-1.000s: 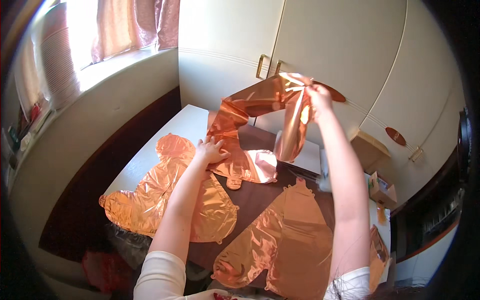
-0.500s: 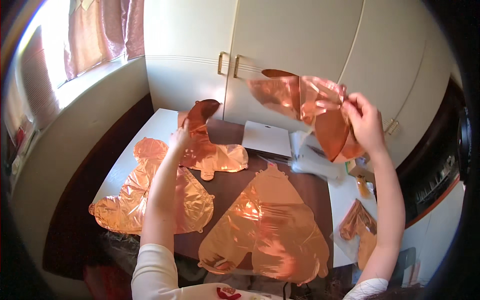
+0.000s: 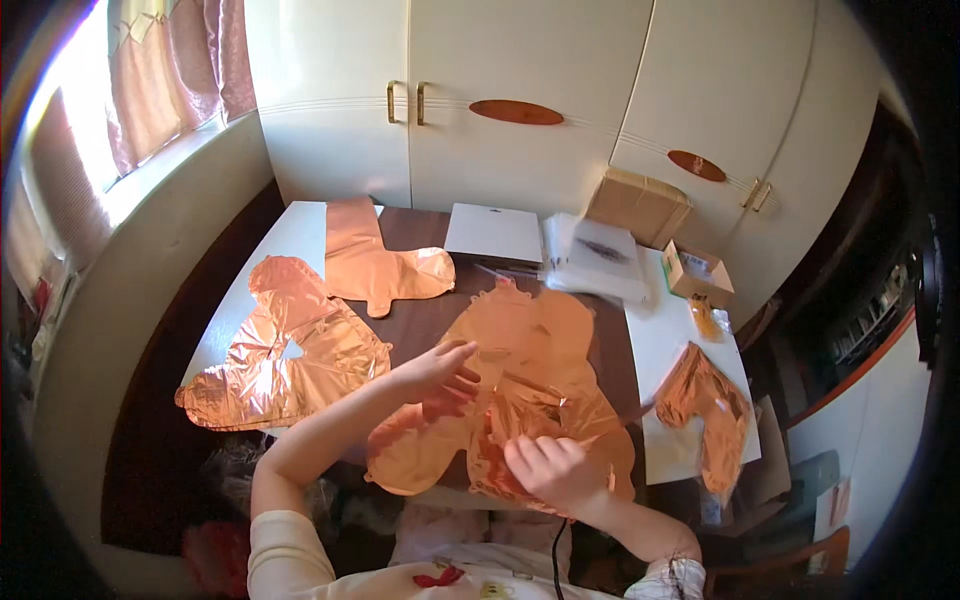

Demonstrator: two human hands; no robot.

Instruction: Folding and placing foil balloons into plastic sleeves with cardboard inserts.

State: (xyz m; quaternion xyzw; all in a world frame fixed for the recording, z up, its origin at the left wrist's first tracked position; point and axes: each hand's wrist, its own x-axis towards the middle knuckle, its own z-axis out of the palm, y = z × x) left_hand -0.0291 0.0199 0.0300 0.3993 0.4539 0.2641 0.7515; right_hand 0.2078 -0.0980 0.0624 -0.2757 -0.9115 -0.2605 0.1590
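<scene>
Copper-coloured foil balloons, flat and uninflated, lie over the table. In front of me one foil balloon [image 3: 565, 320] is spread over another, so the lower one is mostly hidden. My right hand [image 3: 548, 470] is curled on the near part of this foil, its fingers closed on the crumpled edge. Just above the foil's left side is my left hand [image 3: 440, 378], fingers apart and holding nothing. An A-shaped foil balloon [image 3: 290, 335] with a small hole lies left of it. Beyond that rests another lobed foil balloon [image 3: 355, 260].
At the back sit a white flat box [image 3: 492, 232], a stack of clear plastic packets [image 3: 598, 262] and a brown carton [image 3: 637, 207]. On the right are a small open box [image 3: 697, 272], a yellow packet [image 3: 708, 320] and a folded foil balloon [image 3: 708, 410].
The foil balloon my right hand held up high has come down onto the one in front. My left hand has left the far balloon and come nearer. The view has shifted.
</scene>
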